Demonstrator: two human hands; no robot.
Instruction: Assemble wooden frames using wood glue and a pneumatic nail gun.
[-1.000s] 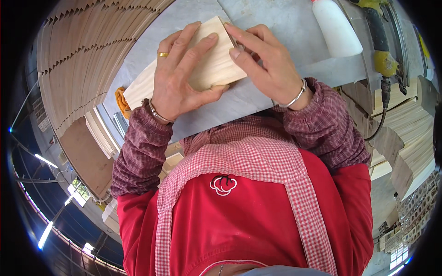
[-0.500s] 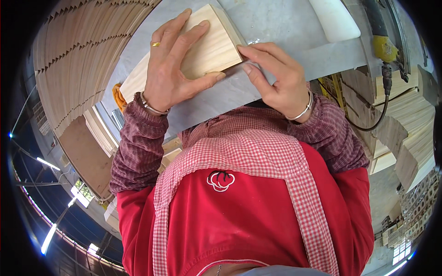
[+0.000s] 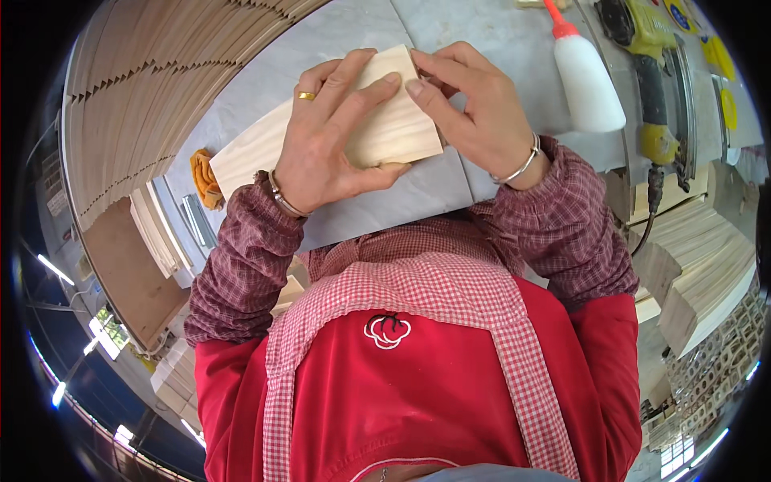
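Note:
A pale wooden board lies slanted over the grey worktop. My left hand, with a gold ring on it, grips the board from above. Its fingers spread over the top face and its thumb lies along the near edge. At the board's right end, my right hand is curled against the edge, thumb and forefinger at the far part of that end. The other right fingers are bent and partly hidden, so anything small between them does not show.
A white squeeze bottle with a red nozzle is right of my hands, beside a yellow-black power tool with a hose. Tall stacked wooden strips rise at the left, near an orange cloth. More cut wood stands lower right.
The view has shifted, showing more of the bottle and power tool. My right hand has moved from the near corner of the board's end to the far part, its fingers now more curled.

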